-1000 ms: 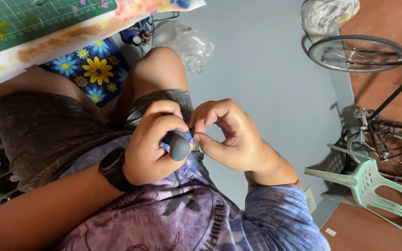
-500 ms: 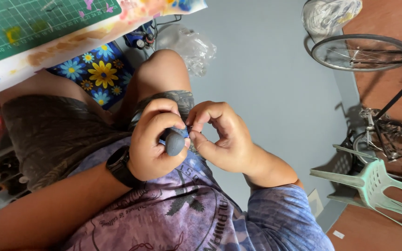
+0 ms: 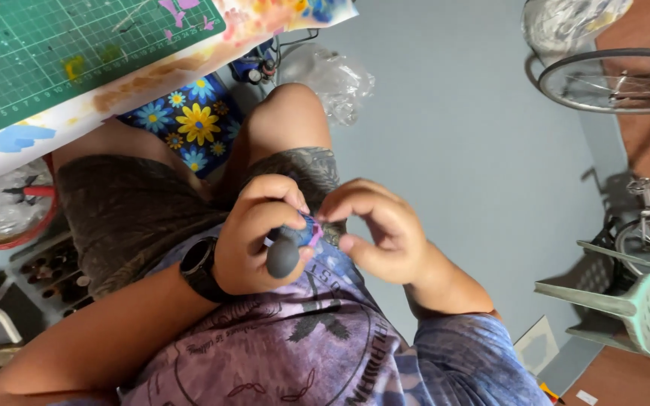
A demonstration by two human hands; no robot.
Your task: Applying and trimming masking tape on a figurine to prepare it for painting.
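Over our lap, w/ the green cutting mat [image 3: 77, 53] up left, our left hand [image 3: 253, 237] is curled tight round a dark grey tool handle [image 3: 283, 257]. Right hand [image 3: 378, 229], fingers bent, pinches a small purple-blue bit [image 3: 310, 228] at its tip.

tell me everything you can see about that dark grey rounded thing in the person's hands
The dark grey rounded thing looks like a smooth, matte knob, perhaps rubber or clay. It pokes out below the left hand, whose fingers curl around its upper part. A small blue and purple piece sits at its top, where the right hand fingertips meet it. It is held over the lap, above the purple shirt.
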